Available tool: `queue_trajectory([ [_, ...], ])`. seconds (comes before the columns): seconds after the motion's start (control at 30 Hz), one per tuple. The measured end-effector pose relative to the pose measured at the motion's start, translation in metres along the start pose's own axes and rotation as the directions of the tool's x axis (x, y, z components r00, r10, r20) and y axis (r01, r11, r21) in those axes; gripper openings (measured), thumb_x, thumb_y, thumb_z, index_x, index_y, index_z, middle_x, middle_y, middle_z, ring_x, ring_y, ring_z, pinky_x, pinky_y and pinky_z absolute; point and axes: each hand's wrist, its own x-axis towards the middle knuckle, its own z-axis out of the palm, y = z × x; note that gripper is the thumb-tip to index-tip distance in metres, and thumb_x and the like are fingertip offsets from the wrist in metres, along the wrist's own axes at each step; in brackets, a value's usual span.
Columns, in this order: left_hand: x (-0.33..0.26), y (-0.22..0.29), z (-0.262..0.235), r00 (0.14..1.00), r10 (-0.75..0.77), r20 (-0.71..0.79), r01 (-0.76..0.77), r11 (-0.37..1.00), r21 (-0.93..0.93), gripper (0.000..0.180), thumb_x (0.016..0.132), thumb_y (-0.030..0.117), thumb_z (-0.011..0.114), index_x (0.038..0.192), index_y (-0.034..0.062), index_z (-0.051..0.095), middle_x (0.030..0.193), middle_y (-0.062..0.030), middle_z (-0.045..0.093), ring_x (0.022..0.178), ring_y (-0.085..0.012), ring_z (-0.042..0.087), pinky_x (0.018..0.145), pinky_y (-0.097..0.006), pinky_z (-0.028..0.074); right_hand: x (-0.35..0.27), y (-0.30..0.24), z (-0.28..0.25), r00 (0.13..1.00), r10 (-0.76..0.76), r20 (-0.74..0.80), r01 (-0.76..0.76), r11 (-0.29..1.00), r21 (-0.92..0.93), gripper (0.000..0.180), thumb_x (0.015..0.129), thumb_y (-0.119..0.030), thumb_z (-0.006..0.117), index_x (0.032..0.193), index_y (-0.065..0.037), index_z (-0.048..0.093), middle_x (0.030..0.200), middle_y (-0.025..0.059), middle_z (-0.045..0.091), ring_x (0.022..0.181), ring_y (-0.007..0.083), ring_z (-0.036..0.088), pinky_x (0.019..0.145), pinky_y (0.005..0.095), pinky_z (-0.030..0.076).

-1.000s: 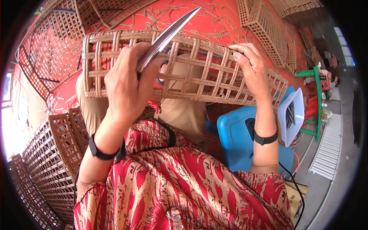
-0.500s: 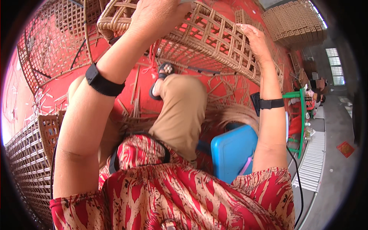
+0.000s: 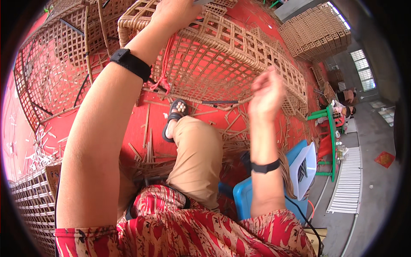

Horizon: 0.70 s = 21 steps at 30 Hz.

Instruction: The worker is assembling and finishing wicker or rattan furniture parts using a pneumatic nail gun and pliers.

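At the top centre of the frame the left hand (image 3: pixel 176 13) closes over the rim of a woven basket (image 3: pixel 222 55), fingers curled on the thick rolled edge; a grey blade tip seems to poke out beside it, too cropped to be sure. The right hand (image 3: pixel 266 92) hangs free just right of centre, motion-blurred, fingers loosely together and apart from the weave; whether it pinches anything I cannot tell. The basket fills the upper middle, tilted up off the red floor (image 3: pixel 128 128), its open lattice base facing the camera. It looks light and springy, stiff at the bound rim and giving in the thin slats, so the rim seems the safest place to take hold; splintery strip ends could catch skin. More lattice panels (image 3: pixel 55 68) lie at upper left, stacked baskets (image 3: pixel 317 32) at upper right, cut strips scattered below. A sandalled foot (image 3: pixel 174 115) rests at centre, a blue stool (image 3: pixel 244 197) lower right.
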Motion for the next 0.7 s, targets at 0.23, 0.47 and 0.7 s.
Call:
queue_trajectory([
  [0.23, 0.018, -0.031, 0.022, 0.972, 0.219, -0.082, -0.201, 0.962, 0.184, 0.037, 0.086, 0.037, 0.060, 0.103, 0.0041, 0.061, 0.086, -0.0200, 0.065, 0.085, -0.0383, 0.063, 0.074, -0.047, 0.048, 0.055, 0.092, 0.024, 0.850, 0.520, 0.083, -0.472, 0.683, 0.557, 0.024, 0.095, -0.021, 0.053, 0.109, -0.002, 0.058, 0.101, 0.0092, 0.062, 0.092, 0.0210, 0.060, 0.079, 0.0314, 0.053],
  [0.47, 0.015, -0.027, 0.019, 0.995, 0.090, -0.047, -0.089, 0.996, 0.026, 0.043, 0.083, 0.040, 0.058, 0.111, 0.0085, 0.064, 0.095, -0.0198, 0.067, 0.093, -0.0387, 0.064, 0.083, -0.049, 0.049, 0.091, 0.089, 0.046, 0.895, 0.435, 0.095, -0.366, 0.598, 0.713, 0.030, 0.095, -0.037, 0.050, 0.098, -0.010, 0.063, 0.099, 0.0065, 0.068, 0.082, 0.0214, 0.066, 0.061, 0.0365, 0.057],
  [0.7, 0.027, -0.032, 0.021, 0.980, 0.188, -0.070, -0.184, 0.981, 0.057, 0.044, 0.085, 0.042, 0.060, 0.106, 0.0051, 0.065, 0.091, -0.0221, 0.067, 0.091, -0.0397, 0.064, 0.081, -0.047, 0.049, 0.097, 0.095, 0.033, 0.876, 0.472, 0.099, -0.383, 0.554, 0.740, 0.036, 0.093, -0.042, 0.051, 0.100, -0.010, 0.064, 0.099, 0.0074, 0.068, 0.087, 0.0244, 0.066, 0.067, 0.0410, 0.058],
])
